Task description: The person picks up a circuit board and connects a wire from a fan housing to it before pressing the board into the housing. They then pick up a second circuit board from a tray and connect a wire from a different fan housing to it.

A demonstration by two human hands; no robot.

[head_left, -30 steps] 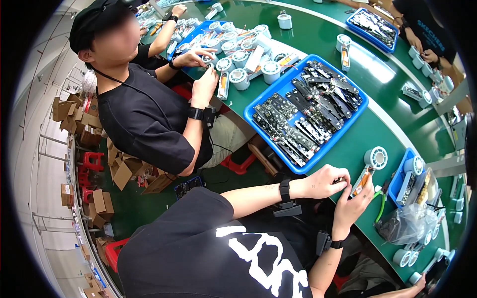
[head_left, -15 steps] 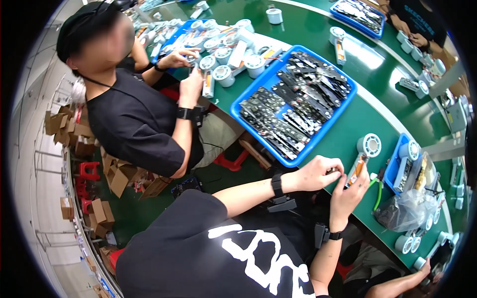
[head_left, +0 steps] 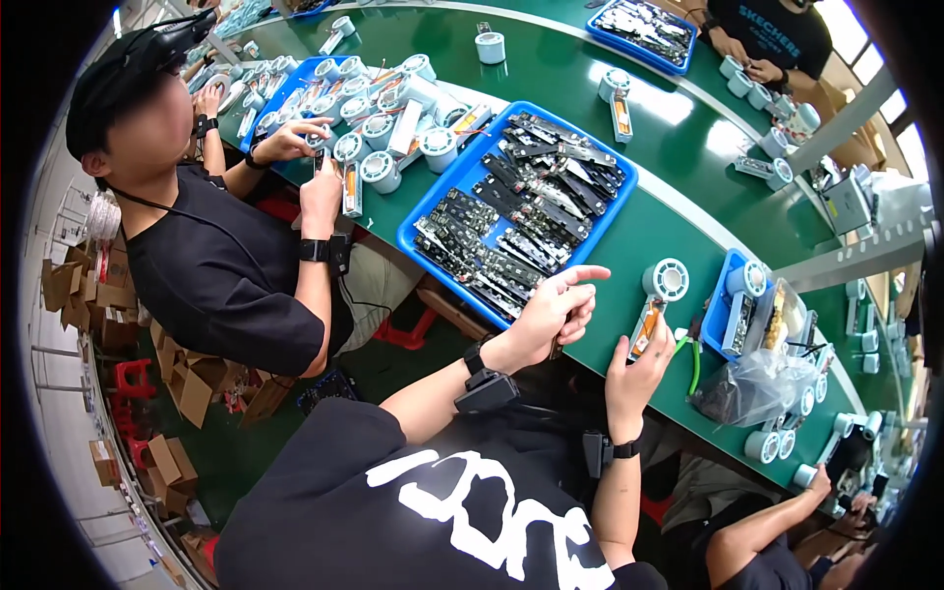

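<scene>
My right hand is closed round the handle of a pale blue handheld fan. The handle lies uncovered, and an orange battery shows inside it. My left hand is at the near corner of a blue tray heaped with black circuit boards. Its index finger stretches out while the other fingers curl in. Something small and dark shows under those fingers, too hidden to name.
Right of the fan are green-handled pliers, a small blue bin and a clear plastic bag. Many fan bodies pile up at left, beside a co-worker. Another co-worker sits across the green table.
My left hand has moved left, away from the fan and towards the tray, and its index finger now points out. The right hand keeps the fan. The whole view has shifted.
</scene>
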